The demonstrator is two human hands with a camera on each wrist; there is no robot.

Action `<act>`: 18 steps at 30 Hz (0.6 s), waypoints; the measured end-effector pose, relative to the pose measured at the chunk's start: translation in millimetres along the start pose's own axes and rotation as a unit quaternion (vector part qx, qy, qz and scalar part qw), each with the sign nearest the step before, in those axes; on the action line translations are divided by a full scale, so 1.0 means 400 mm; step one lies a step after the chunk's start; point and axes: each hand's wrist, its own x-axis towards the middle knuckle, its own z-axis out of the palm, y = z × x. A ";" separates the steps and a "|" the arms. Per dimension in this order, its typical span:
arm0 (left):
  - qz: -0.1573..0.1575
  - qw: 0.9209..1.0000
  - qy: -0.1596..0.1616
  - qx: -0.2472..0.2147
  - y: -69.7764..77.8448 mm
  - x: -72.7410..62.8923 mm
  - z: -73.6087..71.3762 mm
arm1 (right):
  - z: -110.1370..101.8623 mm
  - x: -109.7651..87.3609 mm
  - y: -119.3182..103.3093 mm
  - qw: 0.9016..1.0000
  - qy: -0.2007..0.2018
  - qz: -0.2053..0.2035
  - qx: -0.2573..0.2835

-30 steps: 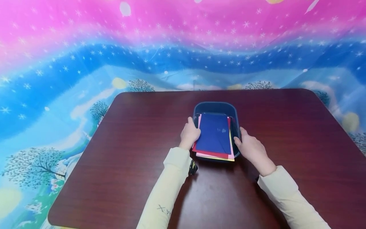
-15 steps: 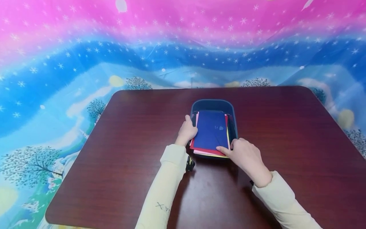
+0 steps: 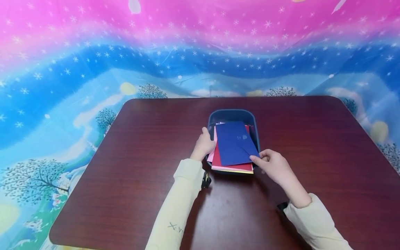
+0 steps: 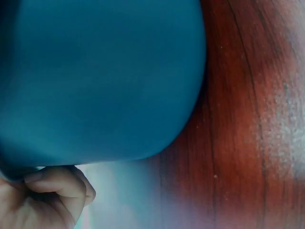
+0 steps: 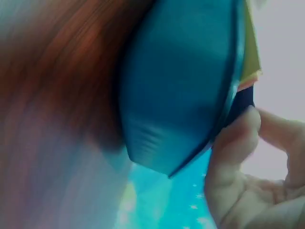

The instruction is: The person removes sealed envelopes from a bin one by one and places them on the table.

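Note:
A dark blue plastic bin (image 3: pixel 232 114) stands on the table, holding a stack of coloured paper pieces. On top lies a dark blue envelope (image 3: pixel 234 144), turned askew, with a faint diagonal seam and a pale spot. My right hand (image 3: pixel 275 166) pinches its near right corner between thumb and fingers. Red paper (image 3: pixel 217 158), pink and yellow edges show beneath it. At the bin's left side, my left hand (image 3: pixel 204 144) grips the rim. The left wrist view shows curled fingers (image 4: pixel 62 188) at the bin's wall (image 4: pixel 105 81). In the right wrist view, yellow paper (image 5: pixel 250 52) juts above the rim.
The brown wooden table (image 3: pixel 150 139) has rounded corners and extends on both sides of the bin. Behind it hangs a pink and blue cloth (image 3: pixel 187 55) printed with snowflakes and trees.
My right hand has gone from the bin's right side to the blue envelope's near corner and pinched it. The envelope has swung askew, its near end toward the right, baring more red paper. The left hand stays.

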 end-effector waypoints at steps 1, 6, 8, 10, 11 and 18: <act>-0.004 1.000 0.003 0.000 -0.002 -0.003 0.001 | -0.008 0.001 0.004 0.999 -0.005 -0.004 0.048; -0.007 1.000 0.014 0.012 -0.002 -0.012 0.008 | -0.065 0.003 0.023 0.967 0.009 -0.033 0.251; -0.003 1.000 0.018 0.013 0.003 -0.012 0.009 | -0.092 0.005 0.032 0.951 0.032 -0.049 0.304; -0.004 1.000 0.022 0.019 0.008 -0.013 0.010 | -0.118 0.011 0.041 0.932 0.055 -0.059 0.353; -0.007 0.999 0.024 0.021 0.009 -0.012 0.009 | -0.130 0.017 0.046 0.921 0.067 -0.061 0.379; -0.017 0.999 0.036 0.029 0.017 -0.012 0.004 | -0.193 0.102 0.089 0.883 0.133 0.003 0.450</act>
